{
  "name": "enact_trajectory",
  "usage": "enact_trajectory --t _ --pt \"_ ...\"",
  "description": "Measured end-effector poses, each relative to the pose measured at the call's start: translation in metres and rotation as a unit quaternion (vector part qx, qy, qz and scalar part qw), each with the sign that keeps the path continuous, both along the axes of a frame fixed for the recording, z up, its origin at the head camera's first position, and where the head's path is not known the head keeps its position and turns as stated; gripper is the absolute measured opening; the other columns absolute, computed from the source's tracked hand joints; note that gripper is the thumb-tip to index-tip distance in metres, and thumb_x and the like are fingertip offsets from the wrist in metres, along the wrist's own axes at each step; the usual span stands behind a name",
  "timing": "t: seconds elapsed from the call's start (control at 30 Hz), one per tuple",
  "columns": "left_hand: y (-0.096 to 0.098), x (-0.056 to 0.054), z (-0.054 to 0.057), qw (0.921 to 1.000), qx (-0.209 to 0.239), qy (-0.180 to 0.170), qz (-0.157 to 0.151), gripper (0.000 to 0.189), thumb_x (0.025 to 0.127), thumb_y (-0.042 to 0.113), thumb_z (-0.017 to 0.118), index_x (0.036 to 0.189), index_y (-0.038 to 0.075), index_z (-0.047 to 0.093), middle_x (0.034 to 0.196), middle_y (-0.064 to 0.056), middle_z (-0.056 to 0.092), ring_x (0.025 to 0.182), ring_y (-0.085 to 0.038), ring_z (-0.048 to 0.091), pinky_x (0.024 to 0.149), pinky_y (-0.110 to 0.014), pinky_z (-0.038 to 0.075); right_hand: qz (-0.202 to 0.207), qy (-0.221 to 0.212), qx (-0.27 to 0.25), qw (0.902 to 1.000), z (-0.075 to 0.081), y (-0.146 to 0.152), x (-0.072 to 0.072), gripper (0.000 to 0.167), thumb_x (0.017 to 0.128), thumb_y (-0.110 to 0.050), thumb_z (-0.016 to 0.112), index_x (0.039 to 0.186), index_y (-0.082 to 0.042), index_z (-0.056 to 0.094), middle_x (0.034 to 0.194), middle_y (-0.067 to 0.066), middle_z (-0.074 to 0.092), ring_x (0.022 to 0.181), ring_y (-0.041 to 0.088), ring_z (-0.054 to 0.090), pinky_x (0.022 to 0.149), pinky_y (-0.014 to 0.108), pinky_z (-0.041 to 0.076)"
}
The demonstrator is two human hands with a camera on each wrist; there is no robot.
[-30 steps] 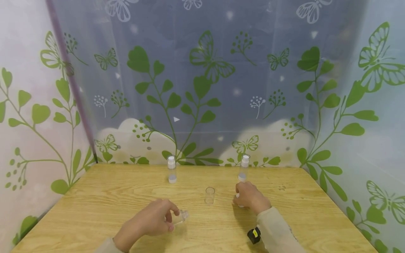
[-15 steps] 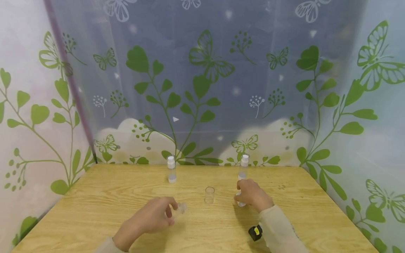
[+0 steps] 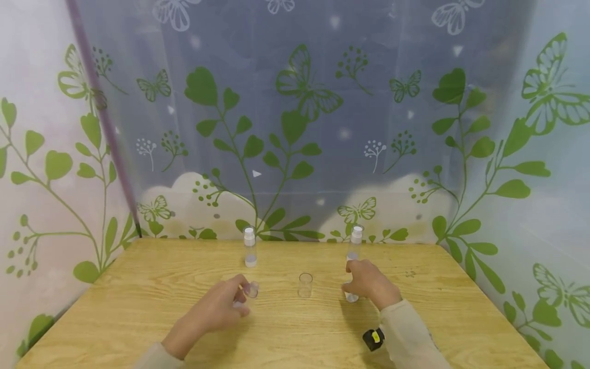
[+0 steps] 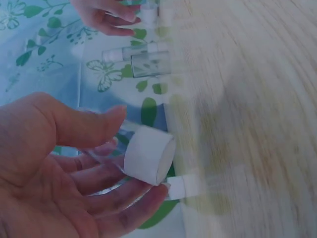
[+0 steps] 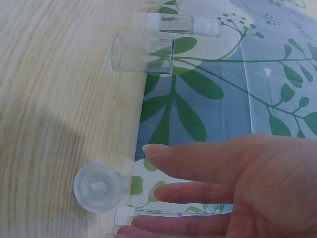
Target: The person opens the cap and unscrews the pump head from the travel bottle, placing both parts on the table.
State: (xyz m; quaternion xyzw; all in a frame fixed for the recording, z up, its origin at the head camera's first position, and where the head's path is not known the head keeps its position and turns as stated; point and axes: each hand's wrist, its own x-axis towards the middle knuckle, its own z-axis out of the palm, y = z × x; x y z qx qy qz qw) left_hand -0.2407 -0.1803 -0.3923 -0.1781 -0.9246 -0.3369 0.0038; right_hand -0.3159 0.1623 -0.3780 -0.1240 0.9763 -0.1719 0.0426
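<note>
In the head view my left hand (image 3: 214,307) pinches a clear bottle (image 3: 251,289) above the table, its open neck tilted up and rightward. The left wrist view shows the bottle's white base (image 4: 148,154) between thumb and fingers. My right hand (image 3: 371,284) is beside a white pump top (image 3: 352,297) on the table. In the right wrist view this pump top (image 5: 99,188) stands just past the fingertips, its hollow side showing, and thumb and fingers are spread apart. Between the hands a clear cap (image 3: 305,285) stands on the table.
Two capped pump bottles stand at the back, one bottle (image 3: 250,248) at left and another bottle (image 3: 354,245) behind my right hand. A small black block (image 3: 373,339) with a yellow mark sits at the right sleeve. A leaf-patterned curtain (image 3: 295,154) borders the wooden table (image 3: 295,338).
The left hand has drawn the bottle up and left, turning its neck upward. My right hand has shifted slightly right and loosened from the pump top, which now shows more.
</note>
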Motion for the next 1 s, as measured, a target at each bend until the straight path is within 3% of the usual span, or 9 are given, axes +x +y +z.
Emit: enact_trajectory --t 0.2,0.4,0.57,0.83,1.0 --pt "-0.007 -0.009 -0.005 0.9992 0.021 0.02 0.028 0.034 0.08 0.001 0.083 0.107 0.003 0.063 0.11 -0.014 0.07 0.095 -0.028 0.069 0.08 -0.041 0.061 0.005 0.005 -0.003 1.0 0.003 0.001 0.0 0.042 0.089 -0.013 0.08 0.123 0.006 0.064 0.121 0.027 0.068 0.097 0.033 0.069 0.078 0.045 0.059" --pt "-0.011 -0.017 -0.012 0.998 0.055 0.017 0.027 0.033 0.081 0.0 0.082 0.109 0.0 0.063 0.099 -0.011 0.067 0.091 -0.023 0.069 0.075 -0.031 0.061 0.006 0.006 0.001 1.0 0.004 0.001 0.0 0.043 0.089 -0.013 0.08 0.123 0.006 0.064 0.12 0.027 0.068 0.096 0.032 0.068 0.078 0.045 0.058" --pt "-0.001 -0.024 -0.015 0.9972 0.059 0.043 0.018 0.031 0.08 -0.003 0.081 0.105 -0.001 0.064 0.095 -0.012 0.067 0.09 -0.022 0.066 0.081 -0.032 0.062 0.004 0.004 0.0 1.0 0.003 0.002 0.001 0.044 0.088 -0.014 0.081 0.124 0.005 0.063 0.123 0.027 0.067 0.107 0.038 0.067 0.085 0.049 0.058" --pt "0.015 -0.039 -0.013 0.9977 0.025 0.051 0.036 0.03 0.077 -0.003 0.083 0.096 0.0 0.06 0.086 -0.009 0.065 0.074 -0.015 0.059 0.065 -0.026 0.054 0.006 0.005 0.01 0.9999 -0.001 0.002 -0.003 0.043 0.088 -0.013 0.081 0.123 0.006 0.064 0.122 0.027 0.067 0.111 0.042 0.066 0.089 0.052 0.057" --pt "0.022 -0.052 -0.013 0.9976 0.034 0.04 0.045 0.032 0.076 -0.004 0.084 0.092 0.002 0.056 0.088 -0.009 0.064 0.075 -0.015 0.059 0.067 -0.028 0.054 0.004 0.004 0.009 0.9999 -0.001 0.002 -0.004 0.043 0.088 -0.014 0.081 0.123 0.005 0.064 0.123 0.027 0.067 0.11 0.04 0.066 0.087 0.051 0.057"
